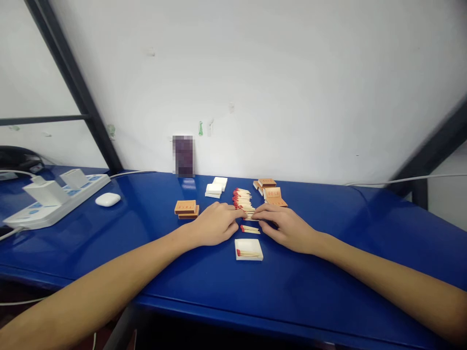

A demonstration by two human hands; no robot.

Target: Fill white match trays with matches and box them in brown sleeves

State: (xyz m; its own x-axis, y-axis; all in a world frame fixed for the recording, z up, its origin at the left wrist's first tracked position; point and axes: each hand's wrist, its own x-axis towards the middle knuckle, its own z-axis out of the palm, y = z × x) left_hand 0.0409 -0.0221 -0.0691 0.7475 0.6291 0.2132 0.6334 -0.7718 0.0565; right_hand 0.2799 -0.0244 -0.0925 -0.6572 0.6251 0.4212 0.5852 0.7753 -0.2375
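A pile of red-headed matches (242, 197) lies on the blue desk between my hands. My left hand (216, 224) reaches it from the left, index finger stretched to the match heads and thumb apart below. From the other side, my right hand (284, 227) touches the plain ends with its fingertips, its thumb also apart. Neither hand visibly grips a match, though the fingers partly cover the pile's near end. A few loose matches (250, 229) lie just nearer to me. Closest stands a white matchbox tray (248, 244) with several matches along its front side.
Orange matchboxes (186, 207) are stacked at left; more matchbox covers (275, 197) sit behind my right hand. White empty trays (216, 187) lie further back. Leftward are a white earbud case (108, 199) and a power strip (58, 201) with chargers. A pixelated dark object (184, 156) leans on the wall.
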